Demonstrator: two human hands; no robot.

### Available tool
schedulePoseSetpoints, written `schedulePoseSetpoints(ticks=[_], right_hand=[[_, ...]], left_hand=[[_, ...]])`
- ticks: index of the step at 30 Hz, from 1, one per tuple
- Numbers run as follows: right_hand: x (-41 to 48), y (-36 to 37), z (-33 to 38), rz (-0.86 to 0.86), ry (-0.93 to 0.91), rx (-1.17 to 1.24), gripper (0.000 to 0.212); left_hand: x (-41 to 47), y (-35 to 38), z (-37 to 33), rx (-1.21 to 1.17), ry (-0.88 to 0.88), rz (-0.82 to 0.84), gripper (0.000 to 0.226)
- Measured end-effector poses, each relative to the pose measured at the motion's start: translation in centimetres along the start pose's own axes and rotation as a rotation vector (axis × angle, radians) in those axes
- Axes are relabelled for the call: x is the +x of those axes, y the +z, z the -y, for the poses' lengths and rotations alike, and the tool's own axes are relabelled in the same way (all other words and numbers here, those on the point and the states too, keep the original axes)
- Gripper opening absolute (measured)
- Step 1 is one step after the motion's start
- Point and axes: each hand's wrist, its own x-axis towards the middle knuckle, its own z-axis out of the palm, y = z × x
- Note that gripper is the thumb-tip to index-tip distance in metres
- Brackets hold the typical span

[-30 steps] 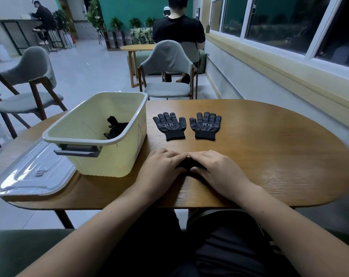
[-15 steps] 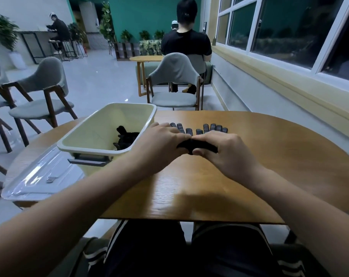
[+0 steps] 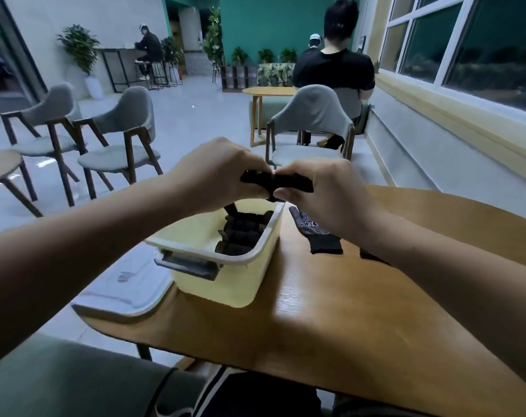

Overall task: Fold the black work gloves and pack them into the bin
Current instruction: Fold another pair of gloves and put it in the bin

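Left hand [image 3: 222,173]: mid-frame, raised off the table, fingers curled, pinching the left end of the folded glove.
Right hand [image 3: 325,191]: just right of it, thumb under and fingers over, pinching the right end; the two thumbs nearly meet.
Folded glove [image 3: 276,182]: black bundle held level betw. both hands, in the air above the bin's far right corner, clear of the rim.
Bin [image 3: 225,284]: pale yellow, open top, grey handle on the near end; stands at the table's left side, centre of frame.
Gloves in bin [image 3: 240,236]: black heap vs. the right wall and far end; bare floor of the bin shows along its left wall and near end.
Loose glove [image 3: 315,233]: flat on the table just right of the bin, cuff toward the viewer, not touching the wall.
Second loose glove [image 3: 373,257]: only a dark cuff edge shows under the right forearm; prob. a glove, mostly hidden.
Table [image 3: 346,326]: wood, rounded edge; wide bare top in the lower centre and at the right.
Lid [image 3: 120,293]: clear, lower left beside the bin, at the table's left edge.
Chair [image 3: 309,127]: grey, just beyond the table's far edge, behind the hands.
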Motion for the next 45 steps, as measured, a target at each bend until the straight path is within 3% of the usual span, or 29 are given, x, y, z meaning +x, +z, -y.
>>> schedulePoseSetpoints(ticks=[8, 11, 15, 19, 32, 39, 45], right_hand=[[3.2, 4.1, 1.4, 0.215, 0.046, 0.054, 0.021], [3.5, 4.8, 2.1, 0.333, 0.095, 0.087, 0.020], [3.8, 5.4, 3.0, 0.459, 0.144, 0.150, 0.021], [4.3, 5.0, 3.7, 0.634, 0.187, 0.125, 0.024], [6.0, 5.0, 5.6, 1.068, 0.086, -0.163, 0.027], [6.3, 5.6, 5.6, 1.089, 0.054, -0.235, 0.029], [6.6, 5.0, 4.8, 0.911, 0.100, -0.090, 0.019]], left_hand=[[-2.9, 1.1, 4.9, -0.068, -0.152, 0.168, 0.032], [-4.1, 2.2, 5.9, -0.083, -0.197, 0.268, 0.044], [-4.8, 2.9, 6.1, 0.034, -0.154, 0.343, 0.043], [-4.7, 3.1, 5.5, -0.079, -0.088, 0.442, 0.048], [-4.2, 7.0, 4.5, -0.261, -0.040, 0.765, 0.047], [-3.7, 8.6, 4.9, -0.292, -0.033, 0.872, 0.044], [-3.7, 9.0, 5.3, -0.354, -0.147, 0.937, 0.052]])
